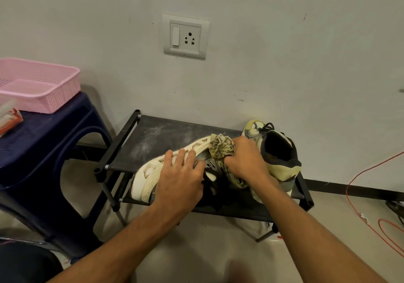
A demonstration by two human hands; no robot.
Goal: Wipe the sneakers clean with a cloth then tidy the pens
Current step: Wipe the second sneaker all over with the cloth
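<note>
Pins the tipped sneaker (153,173) to the black rack (153,136) with a flat, spread left hand (181,173); bunches the soft cloth (220,147) tight in the right hand (244,158), against the upper. Looks light, stiff at the sole — best braced there. Leaves the second sneaker (277,151) upright just beside.

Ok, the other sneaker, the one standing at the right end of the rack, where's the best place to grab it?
Probably the heel collar of the upright sneaker, coming from above on the near side. Its opening faces up and its heel points toward you, so fingers can hook inside with the thumb on the heel.
</note>
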